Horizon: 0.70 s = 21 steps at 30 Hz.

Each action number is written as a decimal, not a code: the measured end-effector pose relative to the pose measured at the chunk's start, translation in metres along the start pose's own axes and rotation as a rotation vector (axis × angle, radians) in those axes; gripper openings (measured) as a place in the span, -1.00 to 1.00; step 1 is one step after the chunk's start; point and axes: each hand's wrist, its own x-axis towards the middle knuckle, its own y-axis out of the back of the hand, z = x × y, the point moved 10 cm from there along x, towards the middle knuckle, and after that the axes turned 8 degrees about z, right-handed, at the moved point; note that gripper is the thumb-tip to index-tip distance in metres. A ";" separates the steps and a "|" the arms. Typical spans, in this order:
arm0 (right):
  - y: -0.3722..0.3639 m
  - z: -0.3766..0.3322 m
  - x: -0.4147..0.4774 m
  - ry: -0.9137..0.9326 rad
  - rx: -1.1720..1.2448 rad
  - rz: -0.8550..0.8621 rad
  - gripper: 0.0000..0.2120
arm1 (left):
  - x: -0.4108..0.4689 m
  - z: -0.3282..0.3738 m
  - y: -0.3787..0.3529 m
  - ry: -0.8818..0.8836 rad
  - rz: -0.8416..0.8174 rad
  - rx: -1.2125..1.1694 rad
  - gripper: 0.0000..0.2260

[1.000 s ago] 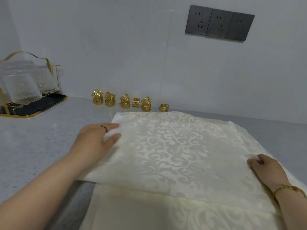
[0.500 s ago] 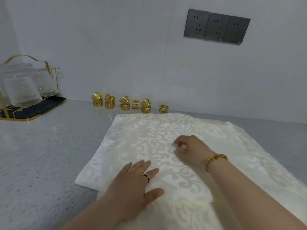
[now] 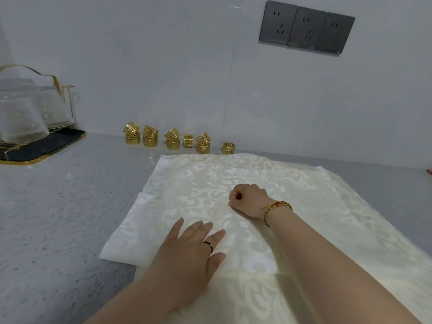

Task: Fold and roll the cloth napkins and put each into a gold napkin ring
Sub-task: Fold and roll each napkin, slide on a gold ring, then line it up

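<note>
My left hand [image 3: 189, 249] lies spread flat on the napkin [image 3: 198, 183]; my right hand [image 3: 249, 199] rests curled at its centre, whether pinching I cannot tell.

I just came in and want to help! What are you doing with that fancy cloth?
A person is working on a cream patterned napkin spread on the grey counter, on top of another napkin. The left hand lies flat on its near part. The right hand rests on its middle with fingers curled; whether it pinches the cloth is unclear. The gold napkin rings sit in a row by the wall, some stacked, none on a napkin yet.
</note>
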 end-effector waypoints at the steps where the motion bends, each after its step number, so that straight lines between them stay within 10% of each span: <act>1: -0.001 0.000 0.000 -0.004 -0.005 0.004 -0.91 | 0.001 -0.001 0.001 0.003 0.009 0.002 0.20; 9: 0.013 -0.011 -0.023 0.026 -0.112 0.206 -0.68 | 0.003 -0.003 0.008 0.007 0.040 -0.074 -0.09; 13: -0.002 -0.059 -0.077 0.341 -0.052 0.344 -0.63 | 0.004 -0.005 0.008 0.010 0.057 -0.078 -0.08; 21: 0.003 0.084 -0.129 -0.040 -0.232 0.013 0.28 | 0.007 -0.030 -0.003 0.035 -0.086 -0.014 0.12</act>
